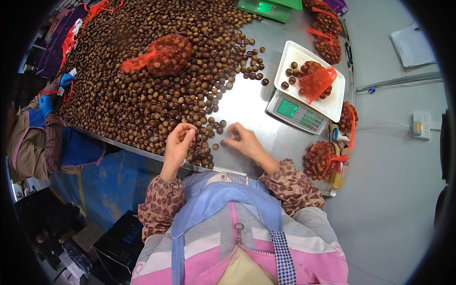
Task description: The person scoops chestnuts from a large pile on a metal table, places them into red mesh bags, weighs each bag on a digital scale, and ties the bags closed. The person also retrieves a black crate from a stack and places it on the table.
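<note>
Brown chestnuts lie in a broad loose heap over the metal table. My left hand is above the heap's near edge, thumb against curled fingers; whether a nut is inside cannot be told. My right hand, slightly blurred, curls around dark chestnuts just right of the heap. Another chestnut shows at its thumb tip. On the digital scale to the right, a white tray bears a partly filled red mesh bag and several loose chestnuts. Both hands are apart from it.
A filled red mesh bag rests on the heap. More filled bags line the right edge, beside a bottle. A green scale stands at the back. At the left, a co-worker's blue-gloved hands hold red mesh.
</note>
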`<state>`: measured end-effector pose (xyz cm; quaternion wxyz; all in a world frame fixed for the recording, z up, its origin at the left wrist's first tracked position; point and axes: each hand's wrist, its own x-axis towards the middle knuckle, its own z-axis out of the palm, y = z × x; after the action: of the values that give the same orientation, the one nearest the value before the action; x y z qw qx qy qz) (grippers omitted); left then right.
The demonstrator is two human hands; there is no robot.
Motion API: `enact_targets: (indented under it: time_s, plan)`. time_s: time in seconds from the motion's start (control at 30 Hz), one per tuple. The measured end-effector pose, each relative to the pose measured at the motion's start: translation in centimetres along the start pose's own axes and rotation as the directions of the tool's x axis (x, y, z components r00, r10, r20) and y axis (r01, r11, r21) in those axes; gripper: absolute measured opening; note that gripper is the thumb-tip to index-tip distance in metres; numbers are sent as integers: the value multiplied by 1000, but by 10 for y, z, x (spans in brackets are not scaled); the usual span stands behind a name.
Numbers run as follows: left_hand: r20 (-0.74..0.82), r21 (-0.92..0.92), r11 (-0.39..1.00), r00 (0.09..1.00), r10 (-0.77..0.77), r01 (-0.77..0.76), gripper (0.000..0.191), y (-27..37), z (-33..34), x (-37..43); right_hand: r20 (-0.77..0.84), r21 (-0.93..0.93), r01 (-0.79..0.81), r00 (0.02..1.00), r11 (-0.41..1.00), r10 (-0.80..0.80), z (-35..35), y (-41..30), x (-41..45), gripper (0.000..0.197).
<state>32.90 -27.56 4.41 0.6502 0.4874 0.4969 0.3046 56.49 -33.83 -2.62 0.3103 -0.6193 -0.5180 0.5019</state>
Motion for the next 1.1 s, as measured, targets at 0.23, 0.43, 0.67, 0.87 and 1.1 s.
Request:
enact_targets:
  time_s: [0.23,0.43,0.67,0.87,1.1]
  plan:
    - [53,16,1000,999,2,-2,13,-6,11,0,-459,-619,145,730,772,-506,-145,-42,31,34]
    - [68,15,1000,998,-9,8,14,-5,14,1,-456,-705,-143,842,695,-289,-183,-42,47,39]
    - [101,12,1000,995,-8,6,13,-7,11,5,-597,-517,-2,717,856,-359,-171,-48,13,34]
    - [323,558,736,917,233,-383,34,-27,18,12,-776,-392,-30,548,919,-313,-135,-30,-52,14]
    - [725,627,101,626,287,-773,44,-72,61,41,-745,-376,-142,633,916,-208,-75,10,-92,14]
